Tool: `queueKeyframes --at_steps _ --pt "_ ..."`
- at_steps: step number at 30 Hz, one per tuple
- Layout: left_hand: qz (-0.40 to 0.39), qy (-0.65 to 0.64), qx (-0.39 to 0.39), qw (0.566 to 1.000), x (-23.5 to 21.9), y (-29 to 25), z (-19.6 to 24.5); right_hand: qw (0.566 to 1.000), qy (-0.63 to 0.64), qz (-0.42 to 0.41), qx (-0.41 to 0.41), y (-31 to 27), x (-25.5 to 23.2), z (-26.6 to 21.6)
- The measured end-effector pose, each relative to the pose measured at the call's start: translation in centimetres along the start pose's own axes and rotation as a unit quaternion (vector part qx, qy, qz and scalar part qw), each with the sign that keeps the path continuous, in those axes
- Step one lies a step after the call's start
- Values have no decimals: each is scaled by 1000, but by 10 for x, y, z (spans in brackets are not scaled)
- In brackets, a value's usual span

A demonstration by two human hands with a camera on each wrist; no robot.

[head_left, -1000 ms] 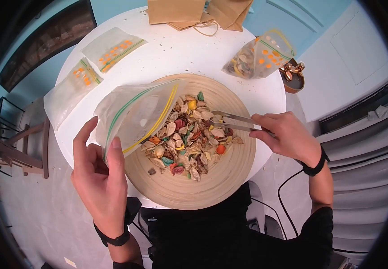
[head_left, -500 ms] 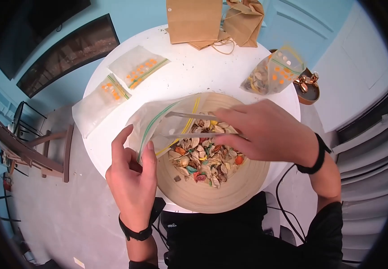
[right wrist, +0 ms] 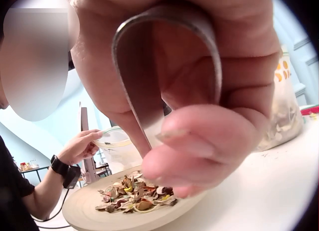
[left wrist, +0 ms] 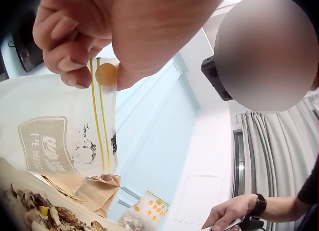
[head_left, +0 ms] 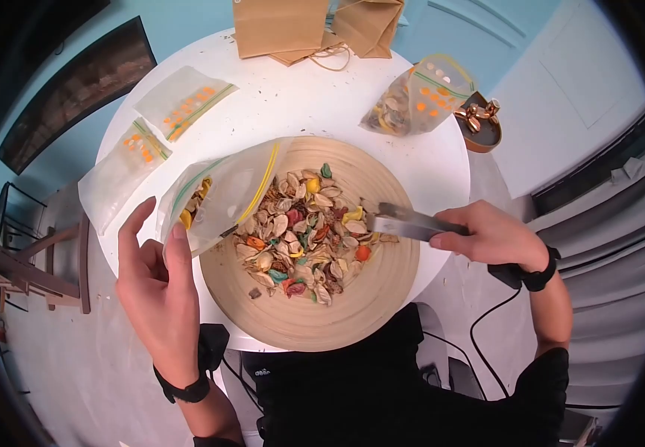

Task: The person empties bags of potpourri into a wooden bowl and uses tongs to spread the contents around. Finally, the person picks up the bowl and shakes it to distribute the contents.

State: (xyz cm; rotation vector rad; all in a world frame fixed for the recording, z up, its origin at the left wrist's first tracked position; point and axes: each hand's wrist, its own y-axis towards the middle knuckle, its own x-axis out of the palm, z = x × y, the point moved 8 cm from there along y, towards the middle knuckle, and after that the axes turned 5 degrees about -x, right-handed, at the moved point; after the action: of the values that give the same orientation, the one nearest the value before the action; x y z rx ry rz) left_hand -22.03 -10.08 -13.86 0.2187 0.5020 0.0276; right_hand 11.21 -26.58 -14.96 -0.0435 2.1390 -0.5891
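Apparently so its mouth gapes toward the dried petals [head_left: 304,231] on the round plate [head_left: 292,328], the zip bag [head_left: 222,197] is pinched at its edge by the left hand [head_left: 158,279], while metal tongs [head_left: 412,222] are gripped beside the petals in the right hand's [head_left: 497,238] curled fingers.

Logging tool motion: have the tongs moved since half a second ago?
Yes: in the head view, against the round plate, the tongs went right, from the mouth of the held bag to the plate's right side.

There are four zip bags [head_left: 222,195], one plate [head_left: 322,331], one pair of tongs [head_left: 412,224].
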Motion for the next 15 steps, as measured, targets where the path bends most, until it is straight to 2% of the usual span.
queueKeyframes --at_steps 1,4,9,11,15 --pt "-1 -16 -10 1000 2 -1 -2 1000 1 0 2 3 5 0" --pt "-5 -7 -15 1000 2 -6 1 995 2 4 -95 12 22 -17" --pt "18 -19 -15 1000 1 -8 2 990 -81 21 -110 15 42 -36" --pt "9 -26 -16 1000 2 -8 0 965 -143 97 -197 11 43 -45" --pt "7 -22 -15 1000 3 -8 1 965 -166 91 -184 9 43 -44"
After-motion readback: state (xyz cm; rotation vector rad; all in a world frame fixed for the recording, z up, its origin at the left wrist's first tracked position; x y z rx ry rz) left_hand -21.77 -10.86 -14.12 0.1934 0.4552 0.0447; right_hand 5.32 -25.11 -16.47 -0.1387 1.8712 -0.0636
